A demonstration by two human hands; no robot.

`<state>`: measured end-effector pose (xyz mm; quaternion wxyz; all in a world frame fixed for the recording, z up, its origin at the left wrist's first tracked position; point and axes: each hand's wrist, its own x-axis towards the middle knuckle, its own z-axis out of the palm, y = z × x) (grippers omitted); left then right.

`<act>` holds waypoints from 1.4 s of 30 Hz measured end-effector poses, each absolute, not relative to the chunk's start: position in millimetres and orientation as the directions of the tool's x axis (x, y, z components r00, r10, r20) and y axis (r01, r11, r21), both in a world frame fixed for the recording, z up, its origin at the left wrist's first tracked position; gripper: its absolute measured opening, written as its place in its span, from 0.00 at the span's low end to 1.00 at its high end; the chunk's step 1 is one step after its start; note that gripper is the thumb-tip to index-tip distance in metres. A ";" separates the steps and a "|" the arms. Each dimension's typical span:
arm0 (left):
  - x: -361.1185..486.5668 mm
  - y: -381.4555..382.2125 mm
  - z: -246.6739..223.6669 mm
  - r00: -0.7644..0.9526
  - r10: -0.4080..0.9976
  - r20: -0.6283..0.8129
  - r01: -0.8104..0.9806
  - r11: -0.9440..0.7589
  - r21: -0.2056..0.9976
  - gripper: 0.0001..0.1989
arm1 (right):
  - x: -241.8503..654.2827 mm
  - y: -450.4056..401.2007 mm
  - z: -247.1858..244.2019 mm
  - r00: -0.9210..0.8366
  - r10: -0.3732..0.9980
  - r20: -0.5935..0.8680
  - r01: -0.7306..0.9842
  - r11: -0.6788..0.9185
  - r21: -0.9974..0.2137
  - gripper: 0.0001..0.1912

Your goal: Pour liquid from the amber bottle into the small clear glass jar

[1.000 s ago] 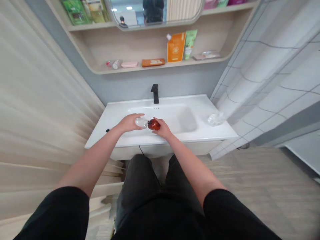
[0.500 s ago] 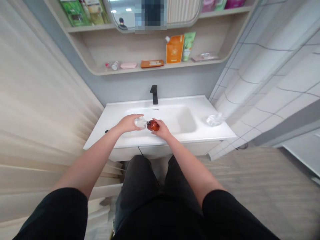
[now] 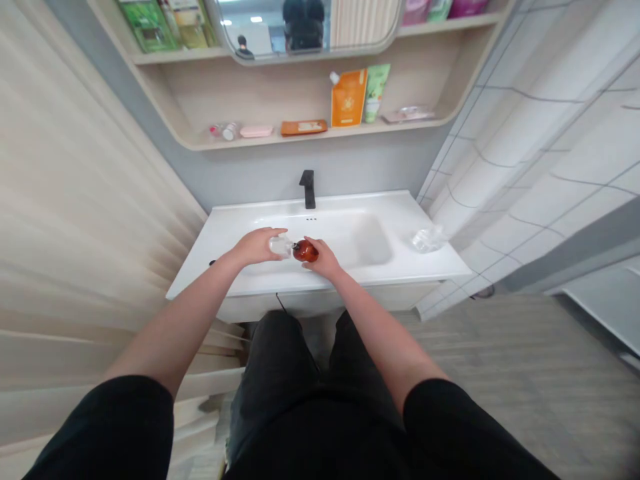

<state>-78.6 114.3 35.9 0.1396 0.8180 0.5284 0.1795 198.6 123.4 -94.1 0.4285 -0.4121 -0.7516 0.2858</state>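
Over the front part of the white sink point(image 3: 345, 237), my left hand point(image 3: 257, 245) is wrapped round a clear bottle point(image 3: 280, 247), which is tilted on its side with its neck toward the right. My right hand point(image 3: 323, 259) grips a reddish-brown bottle point(image 3: 305, 251) by its right side. The two bottles meet neck to neck, or nearly so, at a small dark spot between them; whether they touch is too small to tell. Behind them stands the black faucet point(image 3: 308, 189).
A crumpled clear plastic item point(image 3: 427, 240) lies at the counter's right. Above, the wall shelf point(image 3: 260, 138) holds an orange pouch point(image 3: 348, 99), a green tube point(image 3: 376, 93) and several small items. A beige curtain point(image 3: 90, 200) hangs at the left, a tiled wall point(image 3: 540, 167) at the right.
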 end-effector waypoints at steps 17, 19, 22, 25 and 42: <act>-76.2 114.2 43.0 0.411 0.904 0.116 0.850 -0.426 0.311 0.48 | 198.6 125.2 -98.5 -0.300 0.859 0.416 0.374 0.507 -0.777 0.52; -75.7 113.6 45.5 0.426 0.900 0.093 0.860 -0.435 0.266 0.49 | 198.5 124.5 -97.9 -0.298 0.860 0.414 0.372 0.504 -0.780 0.52; -74.1 111.9 49.8 0.436 0.898 0.059 0.875 -0.439 0.204 0.48 | 198.2 122.9 -96.2 -0.290 0.863 0.413 0.369 0.499 -0.784 0.51; -72.5 110.5 52.9 0.432 0.901 0.041 0.884 -0.433 0.176 0.48 | 198.1 121.9 -95.2 -0.292 0.861 0.416 0.366 0.503 -0.783 0.51; -69.8 110.3 60.5 0.439 0.899 0.007 0.894 -0.437 0.099 0.48 | 197.6 120.9 -92.6 -0.305 0.858 0.413 0.372 0.507 -0.778 0.51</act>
